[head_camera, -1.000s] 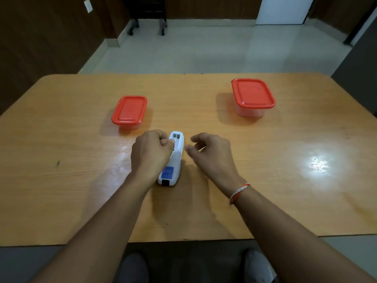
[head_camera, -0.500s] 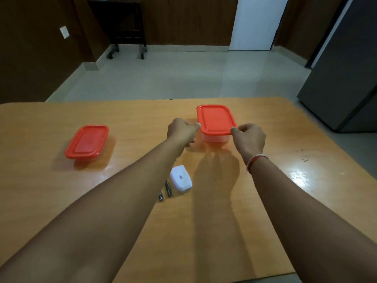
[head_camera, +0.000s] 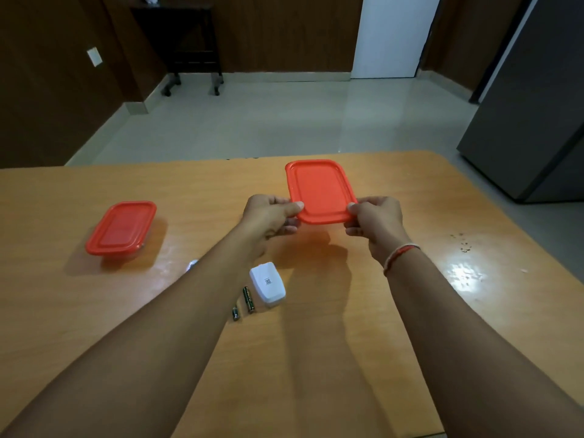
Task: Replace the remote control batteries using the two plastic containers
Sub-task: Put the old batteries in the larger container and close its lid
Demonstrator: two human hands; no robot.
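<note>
Raised since before, hands' container (head_camera: 320, 191) above glossy wooden table (head_camera: 363, 358).

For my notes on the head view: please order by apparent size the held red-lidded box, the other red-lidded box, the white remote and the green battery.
1. Held box and the other box: alike, no ranking.
2. White remote.
3. Green battery.
</note>
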